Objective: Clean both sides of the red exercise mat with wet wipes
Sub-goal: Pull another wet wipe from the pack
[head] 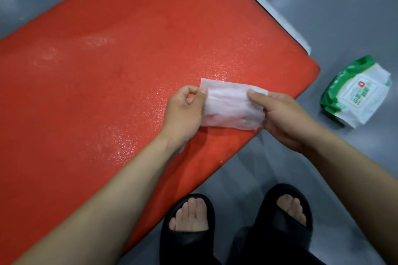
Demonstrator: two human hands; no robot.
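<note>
Red mat [107, 92] is lying flat on the grey floor [344, 6], running diagonally across the view from lower left to upper right. Its near right corner is sitting close to the pack [355, 91]. The surface is glistening in patches, with bright speckle around the centre and toward the left edge. A white strip [269, 4] is showing along the mat's far right edge.

Both hands are holding one white wipe [233, 106] above the mat's near right portion. Left hand [183, 112] is pinching the wipe's left edge between thumb and curled fingers. Right hand [282, 118] is gripping the right edge, thumb on top and fingers underneath. The wipe is being held stretched between the two hands in a roughly rectangular, partly folded shape; it is thin enough that the fingers are showing through. Whether it is touching the mat cannot be told.

The pack, green and white, is lying on the floor to the right of the mat, apart from it.

Two feet in black slippers [237, 221] are standing on the floor just beside the mat's near edge. Both forearms are bare.
</note>
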